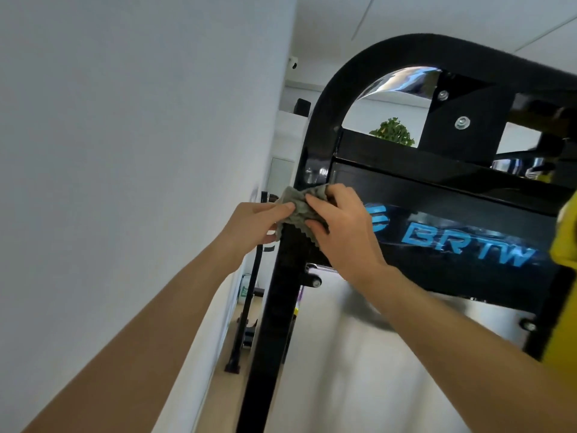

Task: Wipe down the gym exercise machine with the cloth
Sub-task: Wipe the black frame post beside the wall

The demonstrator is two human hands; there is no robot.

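Observation:
A black gym machine frame (pixel 368 64) rises from the floor and curves over to the right at the top. A black panel (pixel 468 239) with blue letters spans its right side. A small grey-green cloth (pixel 298 207) lies bunched against the left upright of the frame at about mid height. My left hand (pixel 253 225) pinches the cloth's left edge between thumb and fingers. My right hand (pixel 340 229) grips the cloth from the right, its fingers curled over the top and front of it.
A white wall (pixel 125 151) runs close along the left. A thin black stand (pixel 246 307) is on the wooden floor between wall and machine. A translucent shield (pixel 359 354) hangs below the panel. Yellow machine parts (pixel 565 239) show at the right edge. A green plant (pixel 393 132) sits behind the frame.

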